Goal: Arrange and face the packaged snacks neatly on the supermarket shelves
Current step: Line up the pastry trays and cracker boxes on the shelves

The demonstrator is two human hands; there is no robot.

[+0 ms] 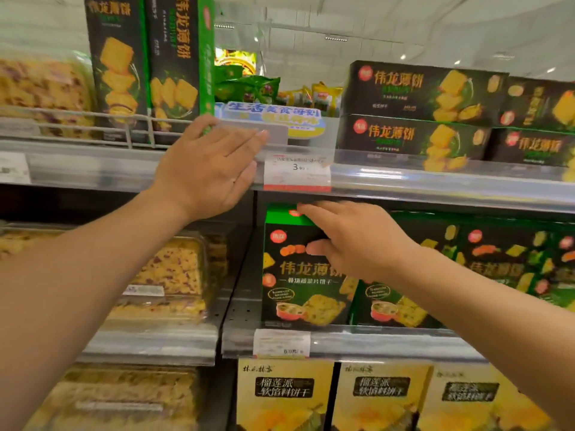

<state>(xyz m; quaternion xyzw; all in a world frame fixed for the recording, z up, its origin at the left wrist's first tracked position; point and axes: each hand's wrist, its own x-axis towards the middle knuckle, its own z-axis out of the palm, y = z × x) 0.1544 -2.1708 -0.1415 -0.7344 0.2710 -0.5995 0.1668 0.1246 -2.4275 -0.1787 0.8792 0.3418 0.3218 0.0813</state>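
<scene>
My left hand (208, 166) is raised with straight fingers in front of the upper shelf rail (404, 178), just below two upright black-and-green cracker boxes (146, 57). It holds nothing. My right hand (351, 241) reaches to the middle shelf, where its fingers lie over the top edge of a black cracker box with a green top (295, 281) and the thumb touches its front. More boxes of that kind (504, 259) stand to the right. Flat black cracker boxes (417, 116) lie stacked on the upper shelf at right.
Clear tubs of yellow snacks (174, 275) fill the left shelves. Yellow durian-pie boxes (283, 396) line the bottom shelf. Price tags (297, 172) hang on the rails. A wire fence (124, 126) fronts the upper left shelf. Green and yellow bags (249, 85) lie behind.
</scene>
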